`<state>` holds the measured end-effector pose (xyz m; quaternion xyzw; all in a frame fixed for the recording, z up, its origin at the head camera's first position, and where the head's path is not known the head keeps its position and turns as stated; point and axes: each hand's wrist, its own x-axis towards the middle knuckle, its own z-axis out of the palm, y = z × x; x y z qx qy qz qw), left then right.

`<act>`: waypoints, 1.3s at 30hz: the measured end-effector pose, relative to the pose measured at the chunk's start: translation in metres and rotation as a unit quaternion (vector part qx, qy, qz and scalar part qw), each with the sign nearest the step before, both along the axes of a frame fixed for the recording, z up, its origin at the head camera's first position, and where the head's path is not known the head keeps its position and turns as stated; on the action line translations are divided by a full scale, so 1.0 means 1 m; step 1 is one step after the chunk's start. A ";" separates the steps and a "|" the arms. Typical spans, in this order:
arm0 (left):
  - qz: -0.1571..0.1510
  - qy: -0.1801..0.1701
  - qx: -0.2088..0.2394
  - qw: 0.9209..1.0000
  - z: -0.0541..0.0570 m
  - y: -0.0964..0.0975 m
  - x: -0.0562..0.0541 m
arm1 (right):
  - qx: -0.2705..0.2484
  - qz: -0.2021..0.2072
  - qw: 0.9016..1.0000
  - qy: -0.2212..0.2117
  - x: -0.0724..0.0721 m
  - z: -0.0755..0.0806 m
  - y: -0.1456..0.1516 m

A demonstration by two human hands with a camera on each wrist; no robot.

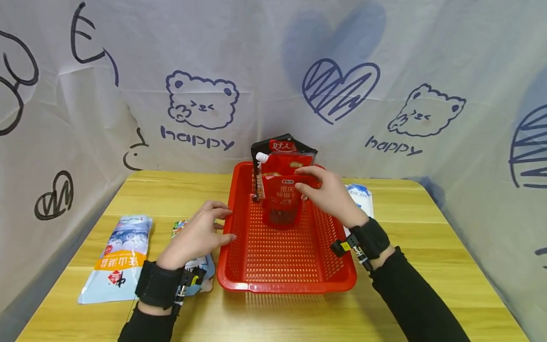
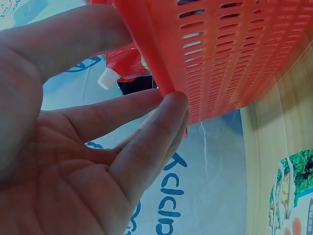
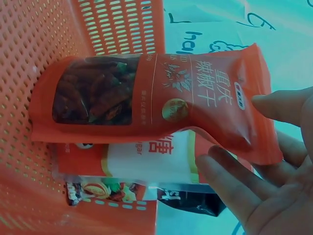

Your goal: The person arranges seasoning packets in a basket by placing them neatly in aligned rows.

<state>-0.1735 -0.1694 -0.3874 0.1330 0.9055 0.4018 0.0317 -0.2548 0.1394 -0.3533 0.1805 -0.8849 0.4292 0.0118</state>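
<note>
My right hand [image 1: 329,192] pinches the top of a red bag of dried chillies [image 3: 98,93], thumb in front and fingers behind. The bag stands upright in a red perforated basket [image 1: 282,287], its upper part bent; a clear window shows the dark chillies. Behind it are a red-and-white sugar bag [image 3: 146,159], a red pouch with a white spout cap [image 1: 261,157] and a black package [image 1: 273,141]. My left hand [image 1: 198,235] touches the basket's left rim [image 2: 151,58], thumb and fingers spread and mostly straight.
Left on the wooden table [image 1: 406,294] lies a blue-and-orange salt bag [image 1: 119,256]. A colourful package [image 1: 207,270] lies partly under the left hand. Right of the basket, a white-and-blue package [image 1: 361,197] is partly hidden by the right arm. A drawn-on white curtain [image 1: 269,71] hangs behind.
</note>
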 end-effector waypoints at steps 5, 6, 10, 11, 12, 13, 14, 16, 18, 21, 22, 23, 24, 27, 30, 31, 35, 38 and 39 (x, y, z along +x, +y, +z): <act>0.000 -0.005 0.005 1.000 0.000 0.000 -0.001 | -0.017 0.016 0.999 0.035 0.004 0.006 0.012; 0.000 -0.005 0.005 1.000 0.000 0.000 -0.001 | -0.024 0.014 0.998 0.048 0.005 0.007 0.015; 0.000 -0.005 0.003 1.000 0.001 0.000 0.000 | -0.047 -0.013 0.993 0.110 0.007 0.011 0.032; 0.000 -0.004 0.002 1.000 0.001 0.000 0.000 | -0.047 -0.024 0.991 0.123 0.007 0.011 0.037; 0.000 -0.004 0.000 1.000 0.001 0.000 0.000 | -0.046 -0.034 0.989 0.136 0.006 0.011 0.043; 0.001 -0.004 -0.001 1.000 0.001 0.000 0.000 | -0.045 -0.043 0.987 0.146 0.004 0.010 0.048; 0.002 -0.004 -0.001 1.000 0.002 0.000 0.000 | -0.041 -0.054 0.986 0.153 0.003 0.010 0.053; 0.002 -0.005 -0.001 1.000 0.002 0.000 0.000 | -0.031 -0.070 0.984 0.164 -0.001 0.009 0.063; 0.002 -0.006 0.000 1.000 0.002 0.000 0.000 | -0.021 -0.086 0.982 0.164 -0.004 0.007 0.073; 0.002 -0.004 -0.001 1.000 0.002 0.000 0.000 | -0.001 -0.110 0.981 0.160 -0.011 0.001 0.086; 0.002 -0.002 -0.003 1.000 0.001 0.000 0.000 | 0.007 -0.119 0.980 0.158 -0.013 -0.002 0.090; 0.001 0.000 -0.004 1.000 0.001 0.000 0.000 | 0.014 -0.127 0.980 0.154 -0.015 -0.005 0.094; 0.001 0.002 -0.005 1.000 0.001 0.001 -0.001 | 0.021 -0.136 0.979 0.149 -0.017 -0.009 0.097; -0.001 0.006 -0.006 1.000 -0.001 0.000 0.000 | 0.044 -0.165 0.978 0.122 -0.025 -0.021 0.107; -0.001 0.006 -0.004 1.000 -0.002 0.000 0.000 | 0.061 -0.189 0.977 0.074 -0.030 -0.035 0.115; 0.000 0.005 -0.004 1.000 -0.002 0.000 0.000 | 0.067 -0.195 0.977 0.058 -0.033 -0.041 0.118; 0.003 0.001 -0.002 1.000 -0.002 0.000 0.000 | 0.076 -0.214 0.974 -0.001 -0.043 -0.062 0.127; 0.004 0.001 -0.002 1.000 -0.002 0.000 0.000 | 0.079 -0.229 0.969 -0.039 -0.050 -0.078 0.132; 0.004 0.002 -0.003 1.000 -0.002 -0.001 0.000 | 0.082 -0.234 0.967 -0.054 -0.053 -0.084 0.134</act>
